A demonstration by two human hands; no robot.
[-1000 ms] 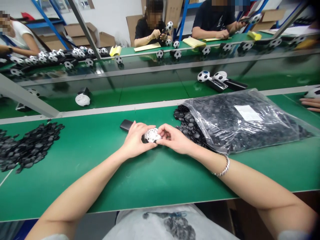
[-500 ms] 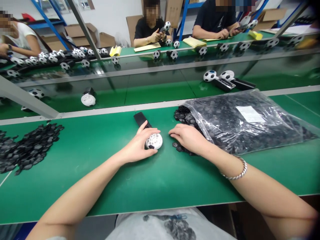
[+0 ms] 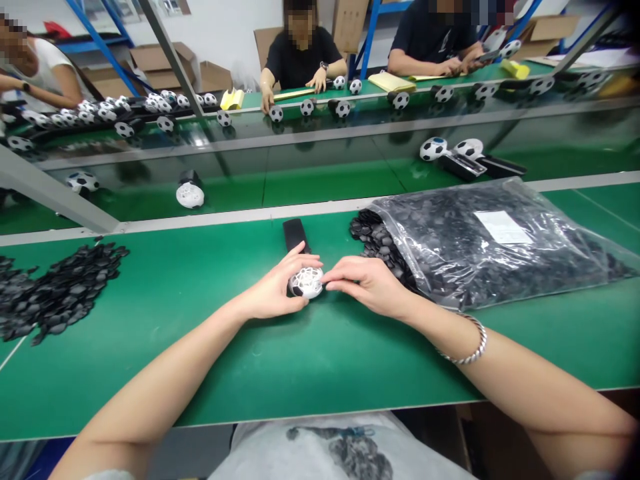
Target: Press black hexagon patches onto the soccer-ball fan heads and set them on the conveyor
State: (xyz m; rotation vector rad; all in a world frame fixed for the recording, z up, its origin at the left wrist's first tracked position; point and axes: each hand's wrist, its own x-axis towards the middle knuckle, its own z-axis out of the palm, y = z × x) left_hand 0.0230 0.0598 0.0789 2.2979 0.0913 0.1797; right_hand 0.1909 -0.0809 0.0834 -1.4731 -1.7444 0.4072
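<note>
My left hand is wrapped round a white ball-shaped fan head whose black handle points away from me on the green table. My right hand has its fingers pinched together against the right side of the white head; what they hold is too small to make out. A clear plastic bag full of small black pieces lies just right of my right hand, and loose black pieces spill from its mouth.
A pile of black pieces lies at the table's left. Beyond a metal rail, a conveyor carries a white fan and two football-patterned fans. Three people sit at the far bench with several football fans.
My right hand went to the loose black pieces by the bag and came back to the white head. The fan's handle swung from pointing left to pointing away from me. Fans on the conveyor drifted right.
</note>
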